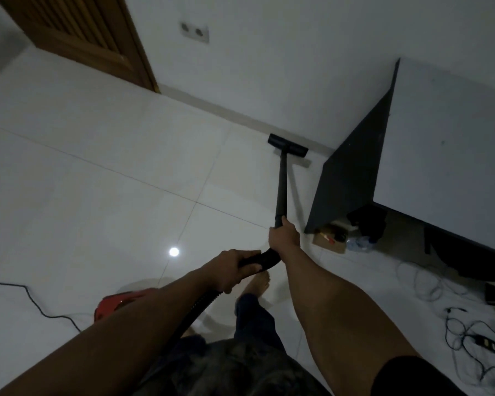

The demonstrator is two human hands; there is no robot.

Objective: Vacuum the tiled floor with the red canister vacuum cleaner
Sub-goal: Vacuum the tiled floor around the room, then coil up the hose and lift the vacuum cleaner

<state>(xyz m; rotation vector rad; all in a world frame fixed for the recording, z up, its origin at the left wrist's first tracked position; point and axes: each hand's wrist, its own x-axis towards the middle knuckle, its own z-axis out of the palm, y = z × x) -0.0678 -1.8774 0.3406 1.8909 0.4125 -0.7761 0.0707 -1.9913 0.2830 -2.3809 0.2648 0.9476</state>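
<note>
Far left of the two-handed grip, a black power cord (26, 292) trails over the tiled floor (97, 181), slack enough, it seems, to let the machine follow; behind and below the left hand, the red canister vacuum cleaner (117, 304) sits on the tiles, partly hidden by the forearm; its ribbed hose (200, 307) rises from that side to the bent handle. The left hand (235, 270) wraps its fingers round that bend, probably to steady and steer; just ahead of it the right hand (283, 235) curls round the near end of the wand (280, 190), likely to drive the push. Well ahead of both hands, the floor head (287, 145) lies flat on the tiles, close against the skirting at the wall's foot, reaching the edge strip. Right of the grip stands a dark cabinet (355, 172), the wand running alongside it; farther right, loose cables (469, 335) lie tangled, a snag risk for the head.
</note>
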